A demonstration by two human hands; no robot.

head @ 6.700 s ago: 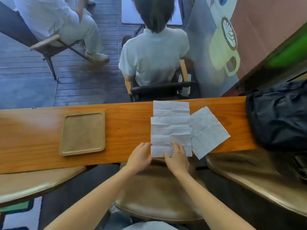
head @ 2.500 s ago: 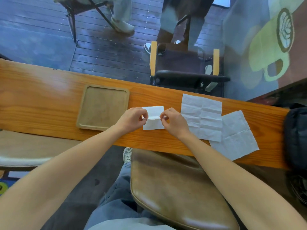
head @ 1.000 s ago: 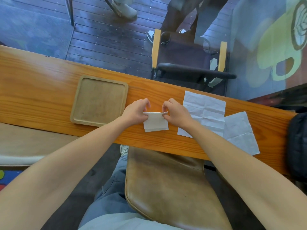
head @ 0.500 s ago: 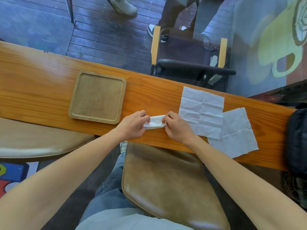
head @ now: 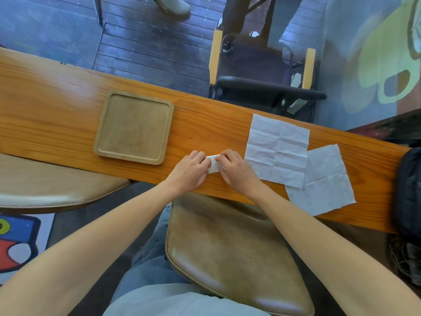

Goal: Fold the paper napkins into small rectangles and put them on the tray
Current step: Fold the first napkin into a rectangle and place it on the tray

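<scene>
A small folded white napkin (head: 213, 165) lies on the wooden counter (head: 57, 115), mostly covered by my fingers. My left hand (head: 190, 171) presses its left side and my right hand (head: 235, 171) presses its right side, both flat on it. A square wooden tray (head: 134, 126) with nothing on it sits to the left of my hands. To the right lie two unfolded creased napkins: one (head: 278, 149) near my right hand, another (head: 323, 179) overlapping it, hanging over the counter's near edge.
A black bag (head: 410, 190) rests at the counter's right end. Tan stool seats stand below the counter in front of me (head: 227, 254) and to the left (head: 45, 188). Beyond the counter is an empty chair (head: 262, 71) and a person's legs.
The napkin has been folded down from a wider rectangle into a narrow strip. Both hands have closed in over it and now press it flat near the counter's near edge.
</scene>
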